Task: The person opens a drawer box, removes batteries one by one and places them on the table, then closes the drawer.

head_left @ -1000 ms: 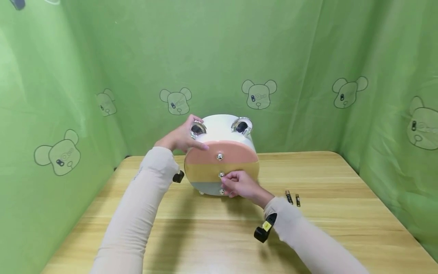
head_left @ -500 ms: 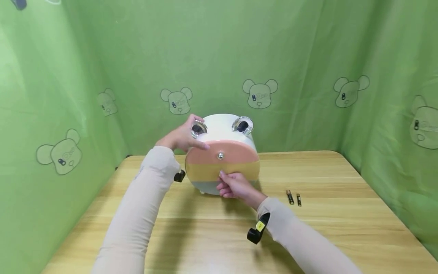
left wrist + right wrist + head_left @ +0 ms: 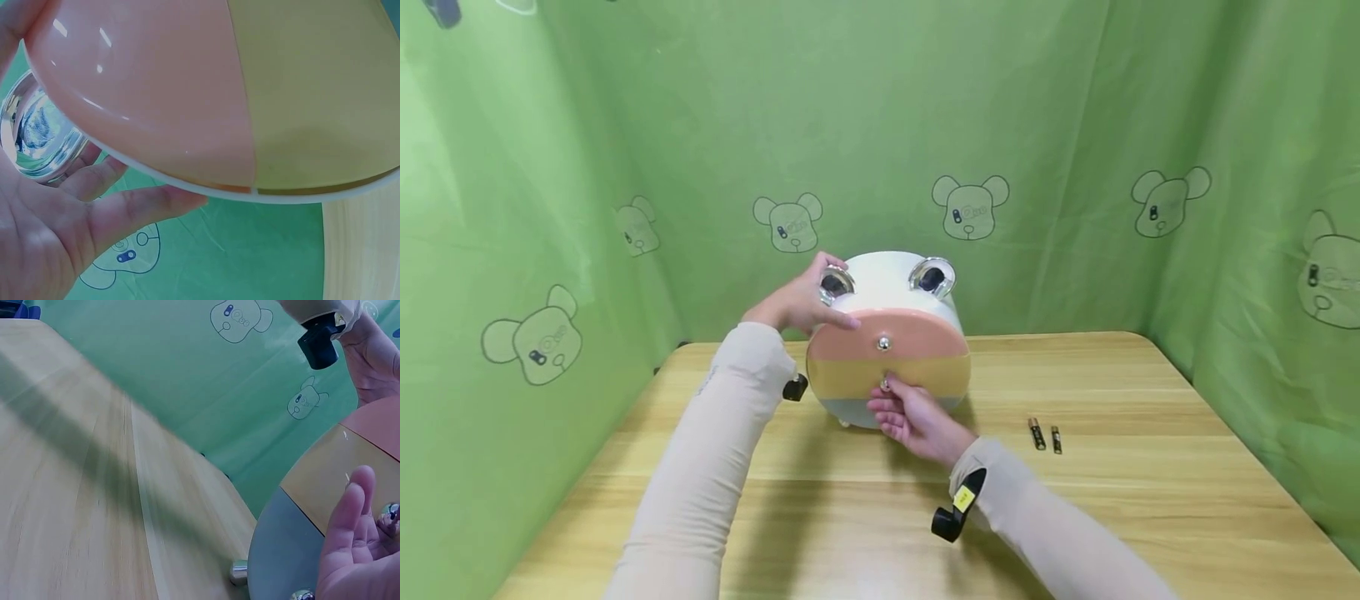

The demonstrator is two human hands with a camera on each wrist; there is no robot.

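Note:
A round-fronted drawer cabinet (image 3: pixel 880 275) with a white body and two silver-ringed eyes stands on the table. Its front has a pink drawer (image 3: pixel 917 332), a yellow drawer (image 3: pixel 842 377) and a grey-blue drawer (image 3: pixel 853 410). My left hand (image 3: pixel 801 302) grips the cabinet's upper left by one eye (image 3: pixel 40 128), thumb against the pink front. At the yellow drawer's silver knob (image 3: pixel 389 519), my right hand (image 3: pixel 921 423) pinches with thumb and finger; the other fingers lie loosely bent below. That hand hides the lowest knob in the head view. A thin gap shows along the yellow front's rim in the left wrist view.
Two small batteries, one thicker (image 3: pixel 1037 434) and one thinner (image 3: pixel 1056 440), lie on the wooden table (image 3: pixel 1120 492) right of the cabinet. A green curtain (image 3: pixel 880 125) printed with bear heads surrounds the table at the back and sides.
My right hand has turned at the yellow drawer's knob, its wrist shifting left and its palm opening more to view. The lowest knob has become hidden. My left hand keeps its place.

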